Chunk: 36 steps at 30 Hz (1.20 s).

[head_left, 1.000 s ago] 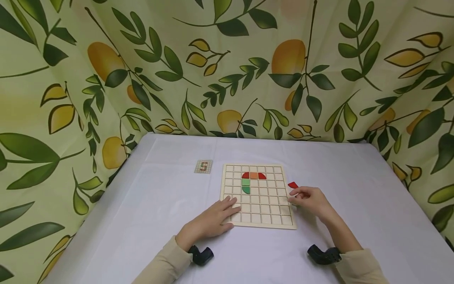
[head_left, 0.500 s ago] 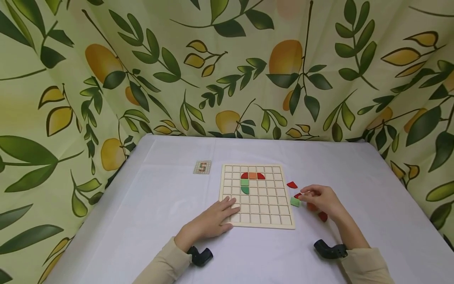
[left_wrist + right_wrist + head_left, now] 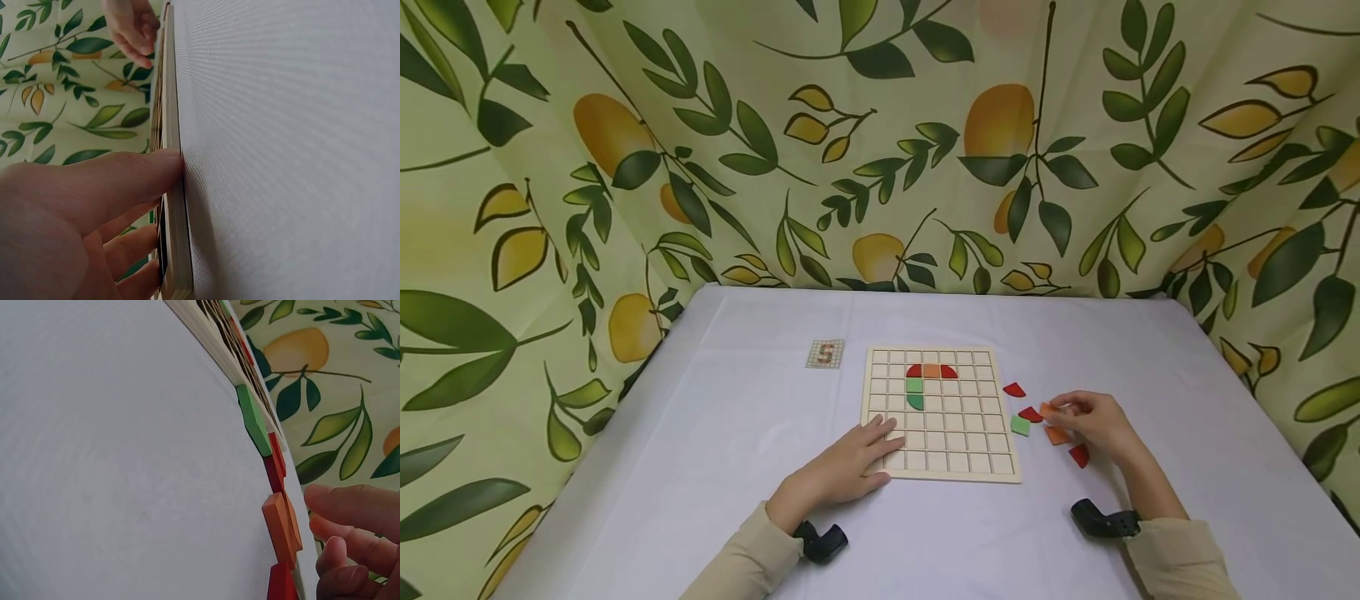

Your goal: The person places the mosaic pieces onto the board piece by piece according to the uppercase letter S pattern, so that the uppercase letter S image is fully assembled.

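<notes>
My left hand (image 3: 838, 467) lies with spread, straight fingers on the lower left corner of a wooden grid board (image 3: 966, 442). In the left wrist view its thumb (image 3: 125, 184) presses against the board's edge. Red, orange and green tiles sit in the board's upper cells, such as the orange square (image 3: 932, 371) and the dark green quarter-round (image 3: 915, 402). Right of the board, my right hand (image 3: 1093, 421) hovers with loosely bent fingers over loose tiles, fingertips right at an orange tile (image 3: 1046, 409). The right wrist view shows nothing between those fingers.
Around the right hand lie a light green square (image 3: 1020, 426), another orange square (image 3: 1057, 436) and red quarter-rounds, one at the front (image 3: 1079, 455) and one at the back (image 3: 1014, 390). A small pattern card (image 3: 825, 354) lies left of the board on the white-covered table (image 3: 737, 400).
My right hand has moved right, away from the board's edge, uncovering the green, red and orange tiles. The left hand stays on the board. The whole view has shifted slightly.
</notes>
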Motion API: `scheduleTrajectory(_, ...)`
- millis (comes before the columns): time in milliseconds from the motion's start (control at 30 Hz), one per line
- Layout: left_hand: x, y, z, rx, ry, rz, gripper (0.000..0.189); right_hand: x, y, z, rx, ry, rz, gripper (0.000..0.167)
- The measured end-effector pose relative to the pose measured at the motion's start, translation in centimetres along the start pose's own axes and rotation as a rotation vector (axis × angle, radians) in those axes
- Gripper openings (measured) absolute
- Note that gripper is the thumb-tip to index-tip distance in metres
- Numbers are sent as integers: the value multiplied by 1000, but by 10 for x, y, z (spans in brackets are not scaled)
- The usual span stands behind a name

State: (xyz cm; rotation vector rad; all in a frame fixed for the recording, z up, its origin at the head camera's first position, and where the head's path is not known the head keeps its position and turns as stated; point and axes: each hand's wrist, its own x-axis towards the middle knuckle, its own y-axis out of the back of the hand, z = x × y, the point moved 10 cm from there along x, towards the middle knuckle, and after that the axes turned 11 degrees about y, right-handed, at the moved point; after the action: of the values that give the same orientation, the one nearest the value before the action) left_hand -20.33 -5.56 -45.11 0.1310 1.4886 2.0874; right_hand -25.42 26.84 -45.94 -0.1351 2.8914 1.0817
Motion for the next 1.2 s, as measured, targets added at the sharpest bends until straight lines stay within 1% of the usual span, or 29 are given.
scheduleTrajectory(367,0,0,1,-5,-4,4,52,1,4,11,-24,-25,18,41)
scheduleTrajectory(600,0,1,2,3,-4,4,52,1,2,18,-20,-68,22,44)
scheduleTrajectory(800,-1,1,2,1,-4,4,52,2,2,20,-25,-106,42,43)
scheduleTrajectory(1000,-3,3,4,-12,-9,9,52,2,5,21,-12,-112,71,41)
scheduleTrajectory(1200,-3,2,4,-10,-13,12,52,1,7,21,-21,-121,73,42)
